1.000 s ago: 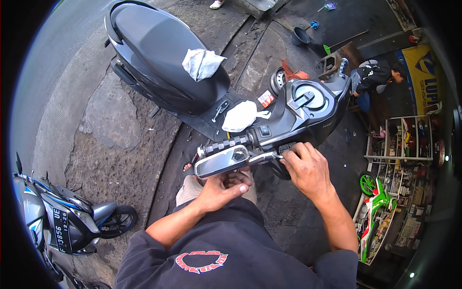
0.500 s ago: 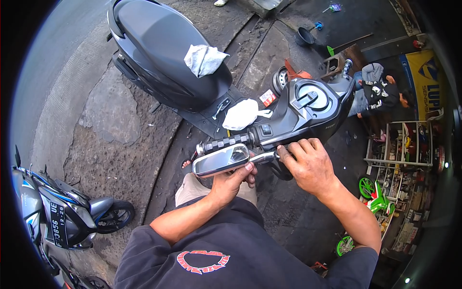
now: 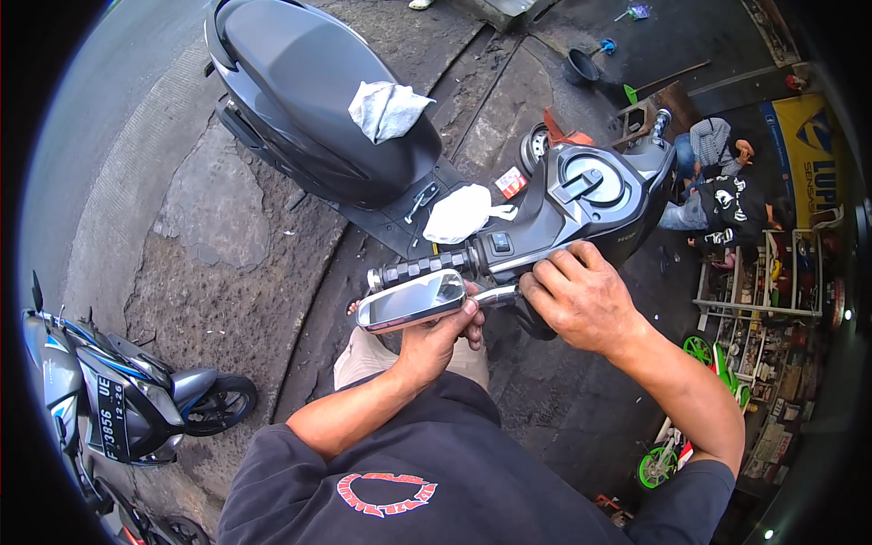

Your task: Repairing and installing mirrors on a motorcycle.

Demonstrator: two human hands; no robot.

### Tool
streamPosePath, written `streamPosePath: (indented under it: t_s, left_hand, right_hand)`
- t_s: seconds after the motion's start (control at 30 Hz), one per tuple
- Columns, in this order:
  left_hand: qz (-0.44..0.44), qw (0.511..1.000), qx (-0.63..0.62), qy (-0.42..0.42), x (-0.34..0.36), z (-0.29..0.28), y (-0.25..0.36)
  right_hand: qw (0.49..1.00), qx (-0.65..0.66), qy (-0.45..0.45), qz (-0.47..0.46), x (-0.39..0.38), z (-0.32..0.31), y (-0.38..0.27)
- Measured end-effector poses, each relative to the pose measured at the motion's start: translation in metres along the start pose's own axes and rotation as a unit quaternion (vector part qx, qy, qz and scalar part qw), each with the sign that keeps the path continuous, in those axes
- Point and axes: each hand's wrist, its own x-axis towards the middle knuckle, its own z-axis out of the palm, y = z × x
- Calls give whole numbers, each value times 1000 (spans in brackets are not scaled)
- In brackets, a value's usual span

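Note:
A rectangular rear-view mirror [image 3: 413,302] with a chrome rim lies beside the black rubber handlebar grip [image 3: 427,267] of a dark grey scooter. My left hand [image 3: 440,338] is closed on the mirror's right end, thumb at the housing's edge and fingers behind. From there a shiny metal mirror stem [image 3: 496,297] runs right to my right hand [image 3: 581,300]. Its fingers are curled closed around the far end of the stem, close to the handlebar, and they hide that end. Below them a black curved part [image 3: 534,322] partly shows.
A grey cloth [image 3: 388,112] drapes over the scooter seat [image 3: 300,68]. On the footboard sit a white bundle [image 3: 459,214] and a metal tool [image 3: 420,202]. A parked motorcycle [image 3: 123,391] stands left. People [image 3: 722,202] and a loaded rack [image 3: 758,291] are at right.
The mirror has shifted slightly left in the picture. My right hand has turned a little at the stem, its elbow moving out to the right. Both hands keep their hold.

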Motion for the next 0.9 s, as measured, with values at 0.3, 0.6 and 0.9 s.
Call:
streamPosePath:
  t_s: [0.3, 0.6, 0.9]
  left_hand:
    - [6, 996, 84, 22, -4, 10, 2]
    - [14, 997, 56, 53, 0, 12, -4]
    - [27, 997, 53, 46, 2, 13, -12]
  right_hand:
    - [985, 114, 96, 90, -8, 17, -11]
    - [912, 157, 139, 352, -4, 27, -65]
    - [889, 252, 93, 370, 0, 7, -61]
